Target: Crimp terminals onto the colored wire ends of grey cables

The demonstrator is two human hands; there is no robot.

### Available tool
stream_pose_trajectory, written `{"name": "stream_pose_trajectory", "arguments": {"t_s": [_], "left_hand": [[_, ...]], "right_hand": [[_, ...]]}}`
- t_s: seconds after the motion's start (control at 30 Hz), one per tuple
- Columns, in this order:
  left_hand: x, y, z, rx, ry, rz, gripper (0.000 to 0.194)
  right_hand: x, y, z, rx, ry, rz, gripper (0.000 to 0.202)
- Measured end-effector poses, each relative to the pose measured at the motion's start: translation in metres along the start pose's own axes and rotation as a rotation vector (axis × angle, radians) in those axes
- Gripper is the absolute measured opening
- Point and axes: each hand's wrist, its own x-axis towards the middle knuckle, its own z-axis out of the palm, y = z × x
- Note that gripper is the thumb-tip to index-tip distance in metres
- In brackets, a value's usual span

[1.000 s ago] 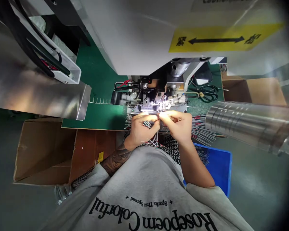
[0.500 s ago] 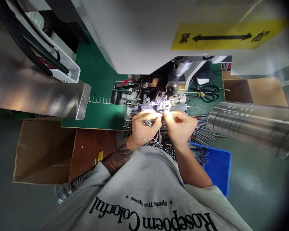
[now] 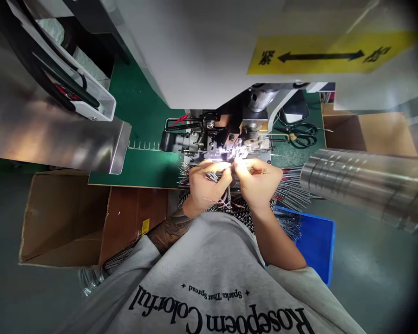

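Both hands meet at the lit working point of a machine (image 3: 230, 134). My left hand (image 3: 209, 185) is closed round several grey wires (image 3: 212, 176), whose stripped, coloured ends (image 3: 225, 201) hang below the palm. My right hand (image 3: 261, 183) is pinched beside it, thumb and forefinger at the bright metal parts; what lies between those fingertips is too small to make out. Bundles of grey wires with red parts (image 3: 294, 188) lie to the right of my right hand, and more wire ends (image 3: 184, 175) show left of my left hand.
A green table (image 3: 142, 116) carries the machine. A strip of small terminals (image 3: 144, 145) runs in from the left. Steel duct (image 3: 362, 185) at right, metal guard (image 3: 90, 144) at left. Cardboard boxes (image 3: 66, 218) and a blue bin (image 3: 315, 241) stand lower. Coiled black cable (image 3: 303, 134) lies at right.
Both hands have shifted very slightly to the left, the right hand a little more and upward. The wire ends under my left hand have swung left.
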Motion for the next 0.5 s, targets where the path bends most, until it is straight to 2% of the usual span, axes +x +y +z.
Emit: {"name": "stream_pose_trajectory", "arguments": {"t_s": [0.13,0.33,0.5], "left_hand": [[0.000,-0.001,0.001,0.000,0.002,0.006,0.013],[0.004,-0.005,-0.003,-0.006,-0.079,-0.002,0.013],[0.006,-0.005,-0.008,-0.046,-0.149,0.087,0.014]], "right_hand": [[0.000,0.000,0.000,-0.041,0.027,-0.016,0.024],[-0.005,0.010,-0.001,-0.052,0.004,-0.035,0.024],[-0.015,0.017,-0.002,0.012,0.062,-0.096,0.020]]}}
